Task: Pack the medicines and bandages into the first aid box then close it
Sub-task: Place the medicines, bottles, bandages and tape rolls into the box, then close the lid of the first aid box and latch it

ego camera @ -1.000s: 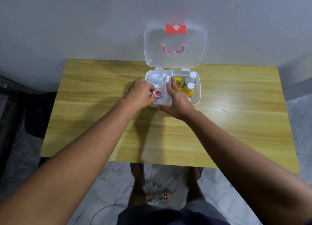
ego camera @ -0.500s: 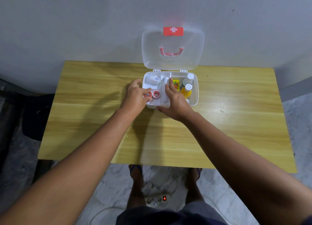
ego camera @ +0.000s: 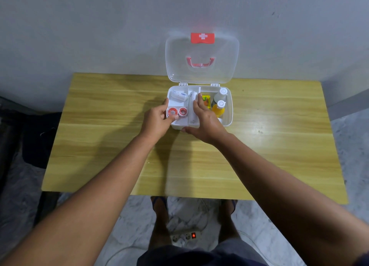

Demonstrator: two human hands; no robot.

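Plainly, left hand (ego camera: 155, 119) and right hand (ego camera: 206, 121) grip the white tray (ego camera: 180, 122) inside the open first aid box (ego camera: 228, 114) on the table (ego camera: 99, 126), long axis crosswise. The red latch (ego camera: 202, 38) shows a white cross; the bandage roll (ego camera: 179, 95) print is unreadable.

One wide-angle view, worn on the head, looks forward and steeply down from above and behind the left hand (ego camera: 157, 120) and right hand (ego camera: 207, 124). The tabletop (ego camera: 99, 126) is close, with the wall (ego camera: 99, 26) beyond the hands.
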